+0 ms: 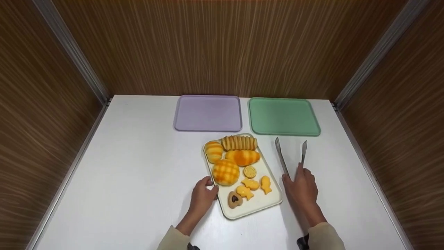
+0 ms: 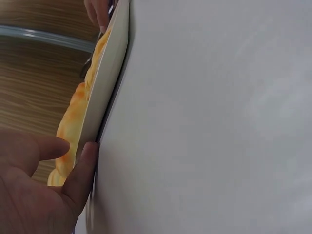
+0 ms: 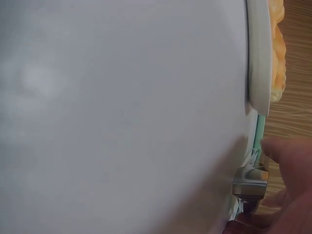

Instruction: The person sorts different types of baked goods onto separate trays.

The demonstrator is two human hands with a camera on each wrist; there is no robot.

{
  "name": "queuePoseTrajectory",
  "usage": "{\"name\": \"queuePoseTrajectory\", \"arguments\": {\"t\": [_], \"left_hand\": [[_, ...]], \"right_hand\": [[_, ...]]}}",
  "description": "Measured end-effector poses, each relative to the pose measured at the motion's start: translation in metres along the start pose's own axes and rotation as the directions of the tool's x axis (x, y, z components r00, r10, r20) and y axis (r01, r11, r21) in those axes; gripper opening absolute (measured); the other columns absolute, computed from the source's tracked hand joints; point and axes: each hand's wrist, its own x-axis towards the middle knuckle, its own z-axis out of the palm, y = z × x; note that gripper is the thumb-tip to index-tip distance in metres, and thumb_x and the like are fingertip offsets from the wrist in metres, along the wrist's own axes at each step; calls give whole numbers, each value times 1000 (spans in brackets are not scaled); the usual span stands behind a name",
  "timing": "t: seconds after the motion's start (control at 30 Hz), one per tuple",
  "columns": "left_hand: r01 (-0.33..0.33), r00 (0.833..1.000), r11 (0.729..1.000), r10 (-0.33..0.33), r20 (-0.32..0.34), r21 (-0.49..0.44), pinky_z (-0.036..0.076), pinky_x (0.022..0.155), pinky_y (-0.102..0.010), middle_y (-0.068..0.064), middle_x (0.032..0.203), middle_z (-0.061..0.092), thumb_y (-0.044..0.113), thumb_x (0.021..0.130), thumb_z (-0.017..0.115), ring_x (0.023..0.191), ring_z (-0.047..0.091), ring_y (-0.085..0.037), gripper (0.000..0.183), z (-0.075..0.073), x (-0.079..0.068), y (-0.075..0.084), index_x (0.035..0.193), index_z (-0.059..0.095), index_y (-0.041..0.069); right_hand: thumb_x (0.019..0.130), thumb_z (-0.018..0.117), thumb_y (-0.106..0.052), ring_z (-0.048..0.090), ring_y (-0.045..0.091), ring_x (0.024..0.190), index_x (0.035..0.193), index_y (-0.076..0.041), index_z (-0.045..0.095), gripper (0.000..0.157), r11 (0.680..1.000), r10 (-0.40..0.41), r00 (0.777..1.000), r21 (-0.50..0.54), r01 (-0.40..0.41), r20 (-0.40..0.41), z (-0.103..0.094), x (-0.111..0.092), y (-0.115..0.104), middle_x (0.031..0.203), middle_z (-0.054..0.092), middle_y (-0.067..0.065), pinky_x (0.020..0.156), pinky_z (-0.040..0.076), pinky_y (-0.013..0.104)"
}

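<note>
Cream in colour, the shallow tray (image 1: 256, 205) lies slanted on the white table (image 1: 138, 173), in front of the lilac tray (image 1: 208, 113) and the green tray (image 1: 284, 116). The left hand (image 1: 203, 196) is at its left side, thumb and forefinger apart, with one finger touching the outer wall; whether it bears any weight I cannot tell. The right hand (image 1: 303, 189) holds the metal tongs (image 1: 282, 159), their arms spread wide, with nothing between the tips. These tongs are probably stiff but springy, and best held near the middle of both arms. On the cream tray, the checked bun (image 1: 225, 172) looks light and soft, so a gentle squeeze across its sides should suffice. The fish-shaped biscuit (image 1: 265, 184) seems firmer and perhaps slippery; its wide body would be safer than its tail.
</note>
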Motion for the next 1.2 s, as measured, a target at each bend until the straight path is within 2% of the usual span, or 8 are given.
{"name": "queuePoseTrajectory", "arguments": {"t": [0.17, 0.4, 0.77, 1.03, 1.2], "left_hand": [[15, 1000, 1000, -15, -15, 4, 57, 60, -23, -11, 98, 63, 12, 89, 68, 70, 62, -12, 39, 4, -2, 2, 124, 63, -4], [32, 999, 999, -32, -5, -23, 59, 60, -25, -9, 90, 65, 8, 87, 65, 63, 65, -12, 38, 6, -2, 1, 123, 64, -4], [42, 999, 998, -41, 6, -55, 60, 61, -24, -8, 92, 68, 8, 89, 63, 67, 67, -11, 37, 4, -2, 2, 123, 64, -5], [18, 998, 1000, -19, -56, -4, 57, 68, -26, -5, 90, 70, 12, 88, 69, 75, 65, -11, 23, 4, -3, 1, 109, 71, 1], [-3, 996, 1000, 3, -92, 3, 56, 67, -25, -4, 88, 69, 11, 88, 71, 77, 63, -12, 15, 5, -4, -2, 101, 71, 3]], "right_hand": [[93, 66, -34, 56, 54, 112, 149, 7, 37, 76, 1000, -8, 1000, -14, 8, -3, -2, 0, 1, 124, 56, 36, 83, 49, 67], [93, 64, -27, 58, 54, 109, 145, 16, 37, 73, 1000, 0, 1000, 25, 0, -5, -4, -1, 2, 116, 58, 38, 82, 51, 67], [92, 62, -14, 56, 58, 112, 140, 24, 36, 67, 998, -2, 1000, 65, 2, -4, -10, -1, -3, 123, 53, 44, 87, 51, 68], [89, 56, -3, 54, 62, 110, 136, 28, 36, 60, 997, -23, 999, 77, 21, 26, -11, 0, -6, 121, 48, 48, 89, 49, 68], [85, 56, -10, 58, 58, 98, 123, 25, 48, 53, 996, 8, 1000, 91, -8, -8, -12, 2, -7, 106, 55, 41, 79, 50, 66]]}}
